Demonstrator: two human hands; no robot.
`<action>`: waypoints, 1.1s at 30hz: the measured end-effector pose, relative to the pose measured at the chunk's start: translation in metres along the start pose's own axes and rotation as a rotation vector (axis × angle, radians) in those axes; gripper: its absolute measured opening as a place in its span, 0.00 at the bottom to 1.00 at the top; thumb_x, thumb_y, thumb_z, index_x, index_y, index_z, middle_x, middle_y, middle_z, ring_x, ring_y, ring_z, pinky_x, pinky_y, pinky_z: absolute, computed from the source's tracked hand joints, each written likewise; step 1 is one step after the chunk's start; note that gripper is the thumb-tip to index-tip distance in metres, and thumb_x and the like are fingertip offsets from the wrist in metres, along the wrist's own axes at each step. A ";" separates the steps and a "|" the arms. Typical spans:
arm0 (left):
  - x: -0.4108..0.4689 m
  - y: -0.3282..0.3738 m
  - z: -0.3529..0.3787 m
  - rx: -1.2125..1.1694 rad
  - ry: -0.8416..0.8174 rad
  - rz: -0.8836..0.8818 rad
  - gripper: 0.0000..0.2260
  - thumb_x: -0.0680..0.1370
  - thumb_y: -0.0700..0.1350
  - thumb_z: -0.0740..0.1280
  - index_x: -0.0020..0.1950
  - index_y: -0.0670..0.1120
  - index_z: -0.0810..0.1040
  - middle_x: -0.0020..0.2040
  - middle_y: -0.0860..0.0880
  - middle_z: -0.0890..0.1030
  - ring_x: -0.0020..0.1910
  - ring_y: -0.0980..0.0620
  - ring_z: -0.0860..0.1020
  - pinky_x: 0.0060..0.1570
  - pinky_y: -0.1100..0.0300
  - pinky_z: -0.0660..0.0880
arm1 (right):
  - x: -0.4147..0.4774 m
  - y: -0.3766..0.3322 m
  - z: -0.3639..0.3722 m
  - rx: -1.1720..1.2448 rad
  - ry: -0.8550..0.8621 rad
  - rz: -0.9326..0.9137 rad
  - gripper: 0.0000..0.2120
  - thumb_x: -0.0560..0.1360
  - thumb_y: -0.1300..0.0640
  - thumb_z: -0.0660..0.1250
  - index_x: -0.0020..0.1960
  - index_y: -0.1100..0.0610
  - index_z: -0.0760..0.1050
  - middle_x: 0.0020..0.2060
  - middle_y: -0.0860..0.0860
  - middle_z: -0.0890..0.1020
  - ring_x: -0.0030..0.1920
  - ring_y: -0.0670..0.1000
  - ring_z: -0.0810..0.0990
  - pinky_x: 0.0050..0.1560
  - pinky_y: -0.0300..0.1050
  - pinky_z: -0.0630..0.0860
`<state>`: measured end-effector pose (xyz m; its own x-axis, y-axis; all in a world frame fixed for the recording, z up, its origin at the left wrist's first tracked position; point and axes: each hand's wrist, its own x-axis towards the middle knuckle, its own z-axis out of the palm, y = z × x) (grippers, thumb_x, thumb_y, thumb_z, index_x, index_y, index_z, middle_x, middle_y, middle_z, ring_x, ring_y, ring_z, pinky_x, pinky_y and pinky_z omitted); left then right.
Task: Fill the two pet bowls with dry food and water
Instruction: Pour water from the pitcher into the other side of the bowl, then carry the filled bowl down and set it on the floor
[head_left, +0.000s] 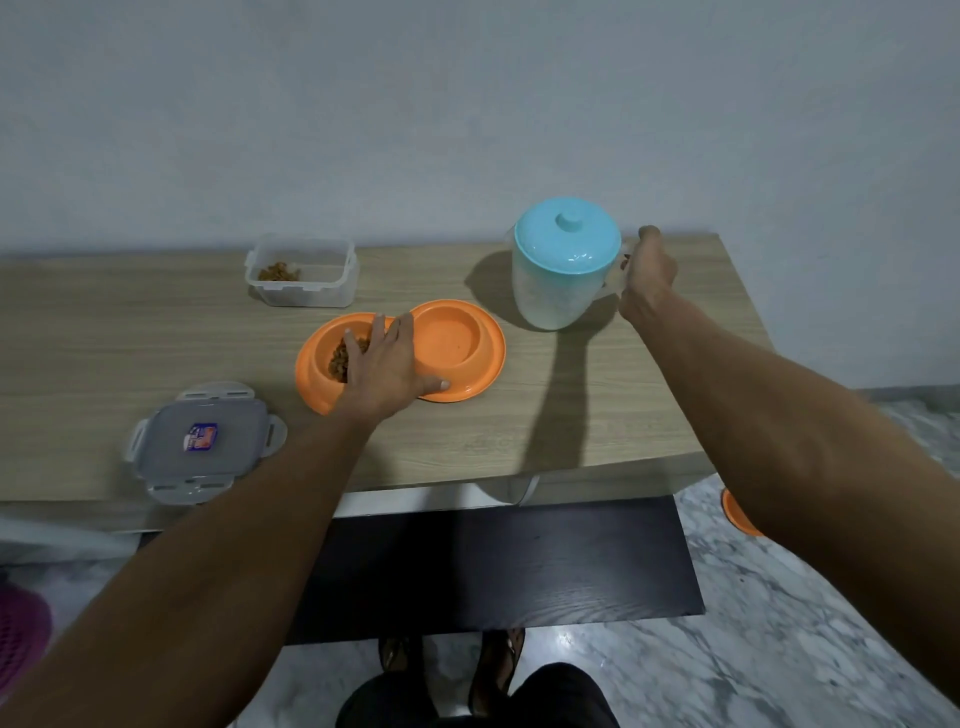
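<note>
The orange double pet bowl sits mid-table, between the open food container behind it and the lidded water jug to its right. Its left well already holds dry kibble; its right well looks dry and bare, so water seems to be the step in hand.

The left hand lies flat and spread across the ridge between the two wells, thumb on the near rim, steadying the dish. The right hand is curled around the jug's clear handle, thumb up; the jug appears to rest on the table with its blue lid in place.

To pour well, the jug should probably be lifted and tipped slowly over the right well only, spout low and close to the rim, so no water splashes onto the kibble. The left hand partly overlaps that well's edge and would be better slid leftward first. Whether the lid pours through or must be turned or removed cannot be told from here.

The container's clip-lock lid lies apart near the table's front left edge.
</note>
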<state>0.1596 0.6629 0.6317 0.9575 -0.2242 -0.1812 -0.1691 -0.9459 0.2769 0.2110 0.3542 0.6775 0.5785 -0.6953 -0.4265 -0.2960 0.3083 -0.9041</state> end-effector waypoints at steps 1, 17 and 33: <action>-0.002 -0.001 -0.001 -0.014 0.018 0.000 0.49 0.69 0.66 0.69 0.79 0.44 0.50 0.79 0.45 0.58 0.79 0.43 0.48 0.72 0.33 0.42 | -0.003 0.002 -0.002 -0.007 0.025 0.005 0.16 0.73 0.46 0.61 0.48 0.58 0.75 0.44 0.54 0.79 0.45 0.56 0.78 0.48 0.50 0.77; -0.017 -0.099 -0.016 -0.365 0.156 -0.481 0.35 0.75 0.62 0.64 0.70 0.36 0.65 0.69 0.35 0.70 0.69 0.36 0.68 0.67 0.44 0.67 | -0.106 0.113 0.052 -0.441 -0.010 0.079 0.33 0.66 0.41 0.66 0.64 0.60 0.75 0.61 0.59 0.79 0.59 0.63 0.78 0.60 0.58 0.78; -0.003 -0.118 -0.013 -0.657 -0.093 -0.573 0.22 0.61 0.60 0.66 0.47 0.47 0.79 0.46 0.43 0.83 0.47 0.41 0.82 0.51 0.48 0.81 | -0.152 0.120 0.055 -0.699 0.058 0.039 0.25 0.67 0.49 0.74 0.58 0.62 0.78 0.56 0.61 0.81 0.55 0.63 0.80 0.53 0.59 0.82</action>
<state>0.1791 0.7779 0.6116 0.8262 0.1983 -0.5273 0.5279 -0.5992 0.6018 0.1295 0.5331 0.6321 0.5221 -0.7315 -0.4385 -0.7461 -0.1425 -0.6504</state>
